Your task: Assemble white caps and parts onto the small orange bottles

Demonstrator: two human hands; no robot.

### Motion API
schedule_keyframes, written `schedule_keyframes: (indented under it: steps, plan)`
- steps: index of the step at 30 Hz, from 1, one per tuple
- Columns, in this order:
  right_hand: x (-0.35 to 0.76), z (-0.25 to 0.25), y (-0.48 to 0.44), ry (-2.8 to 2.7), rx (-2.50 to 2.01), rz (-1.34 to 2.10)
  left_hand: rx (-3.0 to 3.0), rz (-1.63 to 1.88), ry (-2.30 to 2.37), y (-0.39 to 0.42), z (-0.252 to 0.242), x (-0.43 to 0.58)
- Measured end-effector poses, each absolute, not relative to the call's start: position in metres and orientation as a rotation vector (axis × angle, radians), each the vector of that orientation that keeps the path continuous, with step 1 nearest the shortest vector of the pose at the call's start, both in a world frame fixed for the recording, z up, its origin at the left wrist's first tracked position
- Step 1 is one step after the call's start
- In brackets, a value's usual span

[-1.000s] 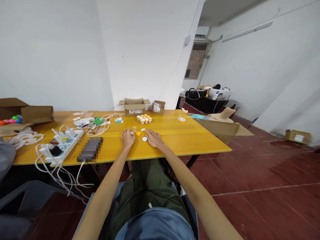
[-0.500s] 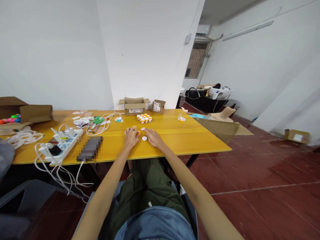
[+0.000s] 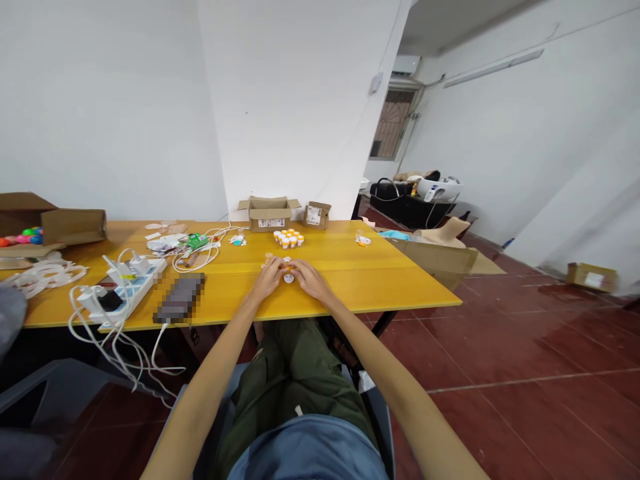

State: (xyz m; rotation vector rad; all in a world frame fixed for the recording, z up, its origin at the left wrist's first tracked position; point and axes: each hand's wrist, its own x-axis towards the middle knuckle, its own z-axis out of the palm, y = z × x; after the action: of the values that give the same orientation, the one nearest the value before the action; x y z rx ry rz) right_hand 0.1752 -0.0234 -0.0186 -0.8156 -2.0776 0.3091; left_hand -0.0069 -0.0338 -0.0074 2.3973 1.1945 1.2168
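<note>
My left hand [image 3: 269, 278] and my right hand [image 3: 307, 277] meet over the table, fingertips closed on a small orange round piece [image 3: 287, 267] between them. It looks like a ring or cap, mostly covered by the fingers. Just below it lies a white disc [image 3: 289, 279] on the tabletop. Small white pieces [image 3: 287, 259] sit right behind the fingertips, and a clear, pale round part [image 3: 269, 256] is beside the left fingers. Farther back stands a cluster of small white and orange jars [image 3: 289, 238].
An open cardboard box [image 3: 271, 221] and a smaller box [image 3: 317, 215] stand against the wall. Left of my hands are a phone [image 3: 180, 297], a power strip [image 3: 129, 290] and loose cables. More small white and orange parts [image 3: 363, 241] lie on the yellow table [image 3: 400, 287] at right.
My hands have come together. The orange piece has moved right, from my left fingers to between both hands, and my right hand has closed onto it above the white disc.
</note>
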Motion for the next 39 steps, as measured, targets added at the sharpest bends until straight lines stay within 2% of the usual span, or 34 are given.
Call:
schedule_keyframes:
  steps: [12,21,31,39]
  plan:
    - [0.173,-0.022,-0.015,-1.719,-0.819,0.703,2.358,1.202,1.189,-0.035,-0.008,-0.006]
    - [0.179,-0.030,-0.006,-1.464,-0.856,0.950,2.562,1.122,1.222,-0.044,0.000,-0.004]
    - [0.182,-0.029,-0.006,-1.452,-0.855,1.015,2.786,0.962,1.172,-0.047,0.000,-0.003]
    - [0.182,-0.030,-0.004,-1.457,-0.868,0.980,2.734,1.005,1.146,-0.044,-0.003,-0.003]
